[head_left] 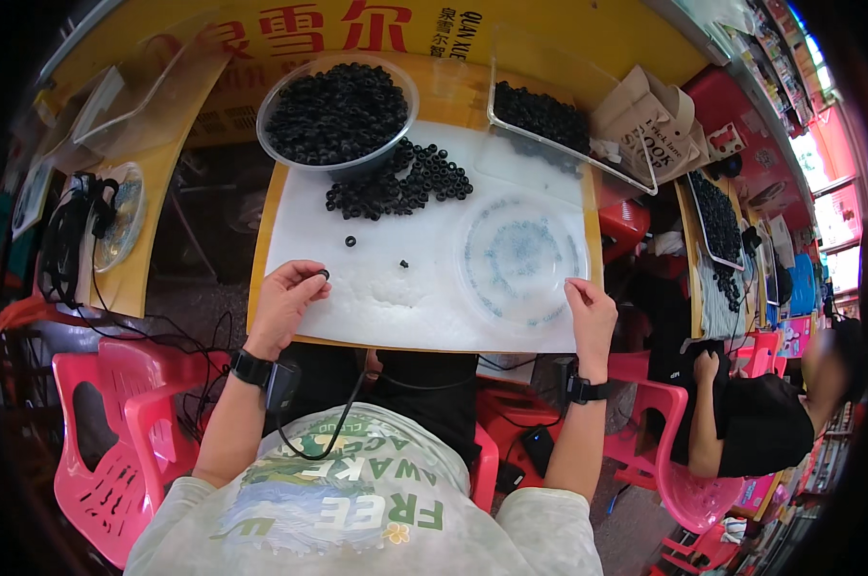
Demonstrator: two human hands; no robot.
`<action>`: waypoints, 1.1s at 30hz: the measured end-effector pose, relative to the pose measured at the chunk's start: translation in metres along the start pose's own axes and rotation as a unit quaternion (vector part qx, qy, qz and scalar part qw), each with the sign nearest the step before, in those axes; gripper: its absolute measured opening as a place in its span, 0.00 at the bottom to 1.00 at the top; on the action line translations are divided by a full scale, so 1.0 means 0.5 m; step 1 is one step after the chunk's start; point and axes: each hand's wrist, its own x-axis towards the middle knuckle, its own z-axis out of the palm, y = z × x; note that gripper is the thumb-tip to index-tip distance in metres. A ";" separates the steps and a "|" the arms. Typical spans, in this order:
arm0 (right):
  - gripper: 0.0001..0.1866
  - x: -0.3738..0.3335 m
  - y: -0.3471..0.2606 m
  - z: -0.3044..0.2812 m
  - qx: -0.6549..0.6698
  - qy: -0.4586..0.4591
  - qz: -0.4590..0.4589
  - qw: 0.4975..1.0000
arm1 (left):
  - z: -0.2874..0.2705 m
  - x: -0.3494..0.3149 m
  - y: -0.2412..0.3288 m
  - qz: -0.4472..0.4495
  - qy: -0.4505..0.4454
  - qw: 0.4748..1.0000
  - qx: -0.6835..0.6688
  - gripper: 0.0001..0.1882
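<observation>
My left hand (pixel 292 305) pinches a small black ring (pixel 323 275) between thumb and forefinger, over the near left part of the white work surface (pixel 357 312). My right hand (pixel 593 319) is closed in a pinch at the right rim of a round, clear shallow dish (pixel 474 296); whatever its fingertips hold is too small to make out. Tiny bluish pieces (pixel 523 254) lie scattered in that dish. A loose black ring (pixel 350 242) and a smaller black piece (pixel 404 264) rest between my hands. Beyond them spreads a pile of black rings (pixel 396 182).
A clear round tub (pixel 273 144) heaped with black rings stands at the far left. At the far right, a clear rectangular bin (pixel 636 178) holds more, beside a beige bag (pixel 645 120). Pink chairs (pixel 156 384) flank me. Another person (pixel 756 422) sits at a table on the right.
</observation>
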 end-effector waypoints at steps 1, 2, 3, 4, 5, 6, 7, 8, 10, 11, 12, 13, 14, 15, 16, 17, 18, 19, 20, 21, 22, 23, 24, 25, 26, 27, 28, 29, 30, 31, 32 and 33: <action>0.09 -0.004 0.002 -0.001 0.082 -0.007 0.029 0.996 | 0.004 -0.001 0.003 -0.005 0.004 1.000 0.003 0.09; 0.09 -0.007 -0.008 0.003 0.216 -0.029 0.067 0.974 | 0.010 -0.002 0.007 -0.018 -0.005 1.000 -0.007 0.09; 0.09 -0.015 -0.021 0.010 0.345 -0.051 0.105 0.931 | 0.019 -0.005 0.011 -0.031 -0.014 0.999 -0.016 0.09; 0.09 -0.025 -0.038 0.017 0.467 -0.073 0.141 0.870 | 0.031 -0.007 0.017 -0.044 -0.023 0.998 -0.026 0.09; 0.09 -0.035 -0.058 0.024 0.499 -0.086 0.146 0.850 | 0.048 -0.013 0.027 -0.056 -0.052 0.996 -0.042 0.09; 0.09 -0.048 -0.080 0.036 0.531 -0.101 0.154 0.827 | 0.070 -0.019 0.039 -0.068 -0.079 0.993 -0.057 0.09; 0.09 -0.060 -0.103 0.047 0.562 -0.117 0.161 0.803 | 0.091 -0.024 0.051 -0.078 -0.106 0.989 -0.072 0.09; 0.09 -0.071 -0.129 0.058 0.578 -0.138 0.159 0.789 | 0.109 -0.029 0.065 -0.092 -0.134 0.983 -0.088 0.09; 0.09 -0.095 -0.172 0.085 0.588 -0.161 0.151 0.778 | 0.141 -0.031 0.083 -0.120 -0.195 0.966 -0.120 0.09; 0.09 -0.106 -0.198 0.099 0.594 -0.176 0.148 0.771 | 0.150 -0.034 0.088 -0.130 -0.205 0.961 -0.132 0.09; 0.09 -0.117 -0.220 0.115 0.587 -0.184 0.142 0.775 | 0.155 -0.034 0.088 -0.139 -0.215 0.956 -0.144 0.09; 0.09 -0.127 -0.240 0.131 0.563 -0.186 0.125 0.796 | 0.157 -0.034 0.088 -0.147 -0.225 0.950 -0.156 0.08; 0.09 -0.137 -0.258 0.149 0.539 -0.188 0.107 0.814 | 0.157 -0.035 0.083 -0.142 -0.228 0.949 -0.163 0.09; 0.09 -0.147 -0.278 0.163 0.514 -0.185 0.087 0.833 | 0.159 -0.036 0.078 -0.138 -0.235 0.947 -0.169 0.09; 0.09 -0.158 -0.299 0.175 0.480 -0.185 0.074 0.854 | 0.153 -0.039 0.078 -0.133 -0.243 0.945 -0.175 0.09; 0.08 -0.166 -0.310 0.187 0.445 -0.182 0.047 0.876 | 0.148 -0.043 0.079 -0.132 -0.242 0.945 -0.178 0.09; 0.08 -0.173 -0.320 0.200 0.409 -0.178 0.019 0.895 | 0.143 -0.048 0.082 -0.132 -0.242 0.944 -0.181 0.09; 0.08 -0.181 -0.330 0.211 0.372 -0.173 -0.008 0.912 | 0.136 -0.051 0.085 -0.132 -0.242 0.944 -0.184 0.10; 0.08 -0.187 -0.345 0.217 0.326 -0.153 -0.028 0.933 | 0.130 -0.054 0.084 -0.130 -0.234 0.946 -0.184 0.10; 0.08 -0.190 -0.350 0.226 0.297 -0.149 -0.057 0.942 | 0.124 -0.055 0.082 -0.129 -0.226 0.948 -0.183 0.10; 0.08 -0.192 -0.352 0.234 0.267 -0.143 -0.086 0.949 | 0.118 -0.056 0.079 -0.128 -0.219 0.950 -0.182 0.10; 0.09 -0.194 -0.355 0.241 0.237 -0.139 -0.116 0.955 | 0.111 -0.056 0.076 -0.125 -0.221 0.951 -0.180 0.10; 0.09 -0.196 -0.360 0.246 0.220 -0.136 -0.127 0.958 | 0.104 -0.054 0.070 -0.123 -0.223 0.951 -0.177 0.10; 0.09 -0.199 -0.366 0.248 0.204 -0.132 -0.137 0.960 | 0.098 -0.053 0.066 -0.121 -0.225 0.951 -0.173 0.09; 0.09 -0.201 -0.371 0.251 0.187 -0.127 -0.146 0.963 | 0.095 -0.051 0.063 -0.118 -0.224 0.951 -0.179 0.09; 0.09 -0.203 -0.372 0.254 0.179 -0.122 -0.153 0.964 | 0.093 -0.051 0.059 -0.116 -0.224 0.950 -0.184 0.09; 0.09 -0.205 -0.372 0.257 0.170 -0.117 -0.159 0.966 | 0.091 -0.051 0.056 -0.114 -0.223 0.949 -0.189 0.09; 0.08 -0.207 -0.370 0.260 0.161 -0.110 -0.164 0.967 | 0.091 -0.050 0.052 -0.115 -0.218 0.950 -0.190 0.10; 0.08 -0.209 -0.367 0.265 0.165 -0.105 -0.165 0.967 | 0.090 -0.049 0.049 -0.116 -0.214 0.951 -0.191 0.10; 0.08 -0.211 -0.363 0.273 0.169 -0.101 -0.166 0.966 | 0.089 -0.049 0.046 -0.116 -0.209 0.952 -0.192 0.10; 0.08 -0.213 -0.360 0.279 0.173 -0.097 -0.167 0.966 | 0.089 -0.050 0.044 -0.117 -0.206 0.952 -0.196 0.10; 0.09 -0.216 -0.359 0.282 0.166 -0.095 -0.164 0.968 | 0.088 -0.051 0.042 -0.118 -0.202 0.952 -0.199 0.11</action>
